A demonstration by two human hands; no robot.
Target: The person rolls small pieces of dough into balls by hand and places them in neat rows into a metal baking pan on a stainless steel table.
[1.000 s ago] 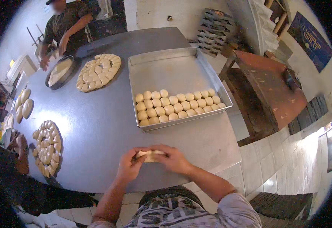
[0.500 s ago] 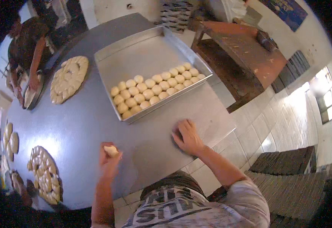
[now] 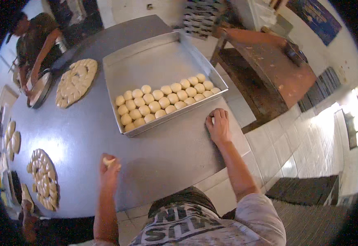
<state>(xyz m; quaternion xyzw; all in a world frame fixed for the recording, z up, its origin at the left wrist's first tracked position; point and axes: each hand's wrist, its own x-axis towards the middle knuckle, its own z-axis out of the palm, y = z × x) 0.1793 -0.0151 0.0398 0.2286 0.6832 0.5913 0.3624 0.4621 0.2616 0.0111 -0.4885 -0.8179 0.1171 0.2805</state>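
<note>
My left hand (image 3: 110, 172) is closed around a lump of dough (image 3: 107, 161), part of which pokes out between thumb and fingers. It hovers over the near left part of the metal table (image 3: 166, 164). Further right, my right hand (image 3: 219, 130) rests on the tabletop with fingers curled over a small piece of dough (image 3: 213, 120), mostly hidden under them. Just beyond stands a large metal tray (image 3: 146, 57); rows of smooth dough balls (image 3: 158, 95) fill its near side, and its far side is bare metal.
Rings of cut dough pieces lie at left, one far (image 3: 76, 83) and one near (image 3: 43, 180), with several dough rolls (image 3: 14, 141) at the edge. A person (image 3: 39, 45) reaches into a round pan (image 3: 40, 89). A brown wooden table (image 3: 277, 65) stands at right.
My right hand has moved forward and to the right, nearer the tray's corner, and its fingers are more curled. My left hand keeps its dough lump. The other person is more upright.
</note>
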